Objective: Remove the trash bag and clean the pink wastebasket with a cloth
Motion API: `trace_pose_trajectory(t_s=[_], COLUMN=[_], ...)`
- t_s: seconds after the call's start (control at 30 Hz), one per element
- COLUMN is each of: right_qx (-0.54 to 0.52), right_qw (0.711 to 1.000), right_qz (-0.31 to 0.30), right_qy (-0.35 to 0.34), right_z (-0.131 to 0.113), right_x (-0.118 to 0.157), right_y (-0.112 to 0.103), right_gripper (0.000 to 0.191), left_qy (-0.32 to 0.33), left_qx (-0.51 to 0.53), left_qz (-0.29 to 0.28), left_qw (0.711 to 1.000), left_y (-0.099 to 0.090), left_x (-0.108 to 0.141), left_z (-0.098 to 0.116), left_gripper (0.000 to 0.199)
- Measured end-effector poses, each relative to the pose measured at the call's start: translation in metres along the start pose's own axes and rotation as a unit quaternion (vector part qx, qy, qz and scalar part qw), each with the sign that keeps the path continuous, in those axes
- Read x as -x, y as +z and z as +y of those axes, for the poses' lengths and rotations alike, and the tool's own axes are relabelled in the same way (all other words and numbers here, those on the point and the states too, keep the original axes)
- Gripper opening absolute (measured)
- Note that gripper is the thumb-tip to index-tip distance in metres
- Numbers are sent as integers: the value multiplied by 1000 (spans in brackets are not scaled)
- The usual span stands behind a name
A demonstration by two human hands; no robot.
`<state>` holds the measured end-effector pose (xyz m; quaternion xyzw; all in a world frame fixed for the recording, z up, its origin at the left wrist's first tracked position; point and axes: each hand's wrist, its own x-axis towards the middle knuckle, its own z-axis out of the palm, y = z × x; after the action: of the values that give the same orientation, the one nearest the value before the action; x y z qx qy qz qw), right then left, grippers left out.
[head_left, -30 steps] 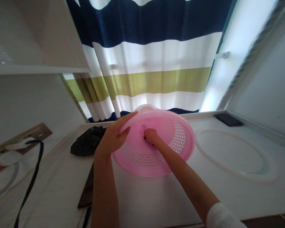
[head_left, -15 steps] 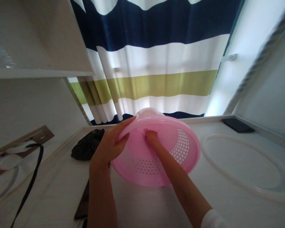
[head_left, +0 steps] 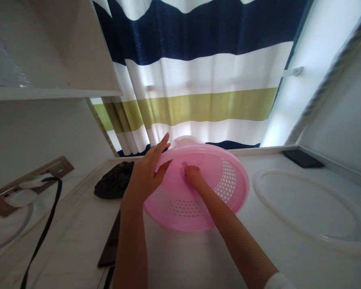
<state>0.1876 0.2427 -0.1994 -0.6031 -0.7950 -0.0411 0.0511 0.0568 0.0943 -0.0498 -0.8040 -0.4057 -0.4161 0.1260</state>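
Note:
A pink plastic basket (head_left: 186, 224) with perforated sides is tilted, its round mouth facing me. At its upper left rim is my left hand (head_left: 144, 176), fingers stretched up and apart, with the thumb over the inside; whether it bears any weight is unclear. My right hand (head_left: 193, 176) reaches into the basket, fingers curled closed near the inner surface. A small pale bit shows at its fingertips, too small to name. Behind the basket's top edge, a translucent pale pink rounded thing (head_left: 186, 139) partly shows.
On the white tabletop (head_left: 174, 261) lie a black plastic bag (head_left: 114, 180), a dark flat object (head_left: 110, 245), a large translucent ring (head_left: 258, 188) and a black phone-like slab (head_left: 303, 158). Plugs with cords fill a wall socket (head_left: 60, 165) at left. A striped curtain (head_left: 204, 108) hangs behind.
My left hand's fingers have lifted and spread from the basket's rim. My right hand stays inside, curled. The view has shifted slightly.

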Motion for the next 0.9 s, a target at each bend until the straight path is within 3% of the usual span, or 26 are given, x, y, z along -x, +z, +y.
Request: trace_pose_trajectory(t_s=[0.1, 0.23, 0.43, 0.6, 0.73, 0.9], right_qx=[2, 7, 9, 13, 26, 43], right_qw=[1000, 997, 990, 985, 984, 986], right_qz=[-19, -41, -55, -42, -41, -36], right_qy=[-21, -60, -129, -166, -170, -157], right_z=[3, 7, 9, 5, 2, -7], right_x=[8, 28, 77, 110, 111, 93], right_y=[-3, -12, -33, -36, -35, -33], right_gripper=[29, 26, 23, 26, 25, 24], left_qy=[23, 34, 26, 21, 16, 12], left_qx=[6, -20, -15, -14, -21, -9], left_qz=[7, -25, -30, -28, -31, -35], left_qw=[1000, 999, 999, 999, 999, 999], left_y=[1, 2, 0, -1, -3, -9], left_x=[0, 0, 3, 5, 6, 6], left_z=[6, 17, 21, 20, 22, 23], left_gripper=[57, 48, 47, 47, 45, 42])
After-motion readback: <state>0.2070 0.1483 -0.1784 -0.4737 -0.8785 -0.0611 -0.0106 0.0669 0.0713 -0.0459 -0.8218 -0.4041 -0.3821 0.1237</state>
